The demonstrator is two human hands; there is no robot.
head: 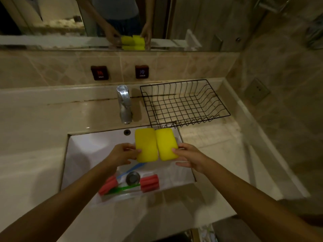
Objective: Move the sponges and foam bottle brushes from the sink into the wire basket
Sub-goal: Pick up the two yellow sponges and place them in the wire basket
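Observation:
Two yellow sponges are held side by side above the white sink. My left hand grips the left yellow sponge by its near left edge. My right hand grips the right yellow sponge at its near right corner. Down in the basin lie two foam bottle brushes: one with a red foam head and a green handle, another with a red head and a blue handle. The black wire basket stands on the counter behind and to the right, with nothing in it.
A chrome tap rises behind the sink, left of the basket. The drain sits between the brushes. Two dark hot and cold tags hang on the tiled wall below a mirror. The beige counter runs to both sides.

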